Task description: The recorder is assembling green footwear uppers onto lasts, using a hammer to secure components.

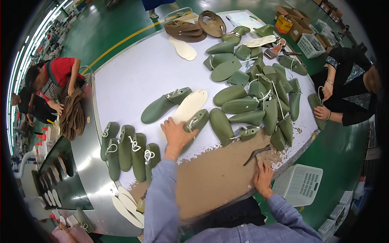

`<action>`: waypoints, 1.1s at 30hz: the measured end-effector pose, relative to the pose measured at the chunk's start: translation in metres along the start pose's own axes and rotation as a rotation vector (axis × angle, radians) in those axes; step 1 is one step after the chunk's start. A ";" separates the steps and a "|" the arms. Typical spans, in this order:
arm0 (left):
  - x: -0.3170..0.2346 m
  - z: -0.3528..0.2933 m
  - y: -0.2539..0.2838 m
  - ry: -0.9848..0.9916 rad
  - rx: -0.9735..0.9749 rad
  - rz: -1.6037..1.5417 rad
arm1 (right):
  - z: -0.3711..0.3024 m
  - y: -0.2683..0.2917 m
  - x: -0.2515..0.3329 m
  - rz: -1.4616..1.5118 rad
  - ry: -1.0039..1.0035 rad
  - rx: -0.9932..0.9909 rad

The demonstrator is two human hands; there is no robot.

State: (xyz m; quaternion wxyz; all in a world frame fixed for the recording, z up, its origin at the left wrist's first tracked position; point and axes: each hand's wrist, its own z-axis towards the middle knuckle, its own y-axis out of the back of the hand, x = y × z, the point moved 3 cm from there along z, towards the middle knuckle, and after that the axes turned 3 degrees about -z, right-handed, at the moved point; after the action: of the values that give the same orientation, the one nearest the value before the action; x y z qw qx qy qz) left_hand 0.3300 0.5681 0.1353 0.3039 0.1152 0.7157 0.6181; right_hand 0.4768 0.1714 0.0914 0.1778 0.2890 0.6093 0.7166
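Note:
My left hand (178,137) is wrapped over a green shoe last (197,120), covering part of it. Beside that last lies a cream insole (191,106), partly hidden by my fingers. Another green last (159,108) rests on the insole's far left side. Down at the near right of the table, my right hand (264,178) is closed around the pale handle of a hammer (257,154), whose dark, curved head lies above the worn brown patch.
Many green lasts (233,96), some tied with white cord, crowd the right of the white table (121,81). Several more (126,148) stand at left. Brown leather pieces (182,29) lie at the back. A person (344,89) handles a last at right. A white basket (298,184) sits below.

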 end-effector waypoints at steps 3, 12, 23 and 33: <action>-0.007 -0.039 -0.012 0.070 -0.051 -0.122 | 0.033 0.030 0.056 0.220 0.119 -0.077; 0.017 -0.153 -0.031 0.189 -0.125 -0.295 | 0.235 0.033 0.228 0.574 0.518 -0.090; 0.031 -0.133 -0.047 0.566 -0.116 -0.708 | 0.353 -0.051 0.340 0.017 0.696 0.384; 0.039 -0.236 -0.020 0.600 -0.555 -1.123 | 0.276 -0.050 0.291 0.183 0.531 0.294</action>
State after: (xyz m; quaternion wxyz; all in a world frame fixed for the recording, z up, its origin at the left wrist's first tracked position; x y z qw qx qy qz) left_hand 0.1670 0.3929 0.1162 0.3851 -0.5303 0.5356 0.5326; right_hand 0.4223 0.5707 0.1251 -0.0962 0.1681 0.7031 0.6842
